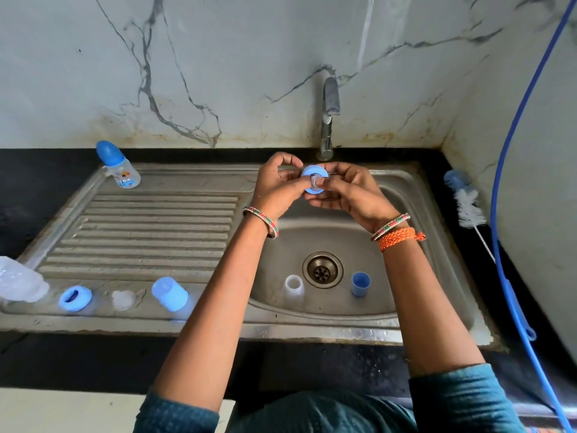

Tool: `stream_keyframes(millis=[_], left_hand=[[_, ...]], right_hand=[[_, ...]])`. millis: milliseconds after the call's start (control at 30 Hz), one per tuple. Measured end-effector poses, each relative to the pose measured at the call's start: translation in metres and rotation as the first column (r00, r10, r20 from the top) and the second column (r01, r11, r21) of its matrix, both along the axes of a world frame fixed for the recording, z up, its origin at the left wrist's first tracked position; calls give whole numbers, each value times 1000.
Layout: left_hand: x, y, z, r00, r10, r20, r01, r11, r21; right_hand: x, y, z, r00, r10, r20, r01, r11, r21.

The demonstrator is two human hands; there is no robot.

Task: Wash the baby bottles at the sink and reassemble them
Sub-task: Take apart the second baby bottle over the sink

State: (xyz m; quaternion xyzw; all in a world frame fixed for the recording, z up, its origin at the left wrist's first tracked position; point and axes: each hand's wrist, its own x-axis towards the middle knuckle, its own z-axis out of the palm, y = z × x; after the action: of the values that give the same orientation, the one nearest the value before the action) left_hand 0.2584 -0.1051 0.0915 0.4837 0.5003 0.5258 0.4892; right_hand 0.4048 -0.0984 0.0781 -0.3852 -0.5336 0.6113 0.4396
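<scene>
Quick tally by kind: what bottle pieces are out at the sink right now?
Assembled capped bottle: 1
Clear bottle bodies: 2
Blue collar rings: 2
Blue caps: 2
Clear teats: 2
Total: 9

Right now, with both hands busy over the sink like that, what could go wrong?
The blue ring with its clear teat is pinched by the left hand and right hand above the basin; a slip could drop it toward the open drain. The blue cap lying tilted on the front ledge might roll off. The small blue cup beside the drain could tip if bumped.
</scene>
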Motion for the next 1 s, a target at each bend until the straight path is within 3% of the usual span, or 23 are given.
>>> stream_keyframes(millis=[200,300,500,667,767,900,1000], left_hand=[[-8,-5,3,970,-228,87,229,973,-11],[-4,-8,2,978,-208,-2,208,977,33],[0,-9,-5,988,-153,35,149,985,90],[7,-8,-6,994,-102,-23,105,980,170],[6,-8,-6,992,-118,52,111,987,119],[14,-3,-14,999,-44,-22,46,996,73],[16,0,-19,998,-36,57,41,995,-88]], right_hand=[[5,-2,0,995,-95,-38,94,995,-23],[5,-5,-1,994,-108,-23,107,994,-22],[3,-8,5,988,-149,-50,144,986,-85],[-10,-5,8,936,-353,19,352,925,-146],[-4,-2,7,914,-398,71,405,902,-152],[-2,-4,6,930,-347,120,359,929,-93],[-1,-5,6,930,-317,187,332,941,-57]])
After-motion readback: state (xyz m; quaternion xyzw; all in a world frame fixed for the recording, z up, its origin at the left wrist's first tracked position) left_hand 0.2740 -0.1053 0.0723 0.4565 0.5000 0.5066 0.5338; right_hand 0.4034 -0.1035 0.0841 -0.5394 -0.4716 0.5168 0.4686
